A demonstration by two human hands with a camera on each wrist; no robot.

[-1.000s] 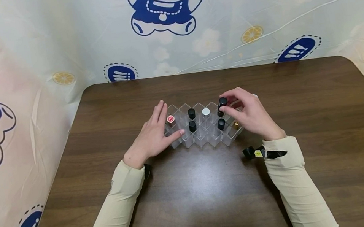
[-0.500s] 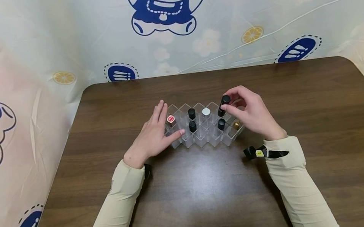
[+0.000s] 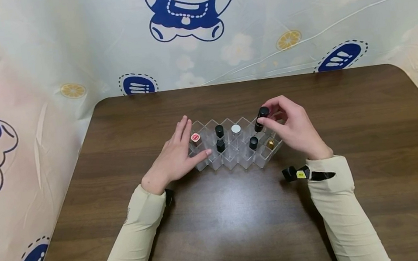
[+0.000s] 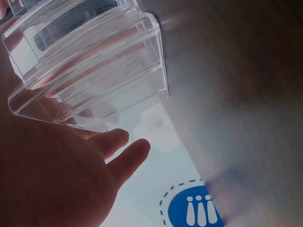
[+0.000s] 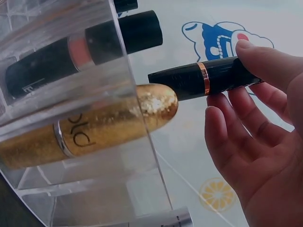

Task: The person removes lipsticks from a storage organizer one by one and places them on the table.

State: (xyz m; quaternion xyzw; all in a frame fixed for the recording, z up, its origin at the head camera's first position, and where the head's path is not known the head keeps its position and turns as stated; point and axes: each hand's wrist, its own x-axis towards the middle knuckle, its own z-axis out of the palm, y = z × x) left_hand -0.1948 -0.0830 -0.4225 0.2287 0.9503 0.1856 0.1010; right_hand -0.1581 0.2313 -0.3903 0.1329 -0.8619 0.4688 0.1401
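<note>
A clear lipstick organizer (image 3: 230, 158) stands on the table. My left hand (image 3: 173, 157) lies against its left end with fingers straight and spread; the left wrist view shows them beside the clear wall. Over the right end, my right hand (image 3: 291, 126) pinches a black lipstick (image 5: 225, 75) with a copper-coloured ring between thumb and fingers. The right wrist view shows that lipstick tilted, outside the compartments. A gold lipstick (image 5: 94, 130) and a black tube with a pinkish band (image 5: 85, 54) stand in compartments near it.
Other compartments hold a red-topped lipstick (image 3: 196, 138), a white-capped tube (image 3: 236, 129) and several black-capped ones. The brown table (image 3: 229, 225) reaches back to a printed curtain (image 3: 102, 38).
My right hand has moved a little right and up, carrying the black lipstick with it. The left hand stays in place on the organizer.
</note>
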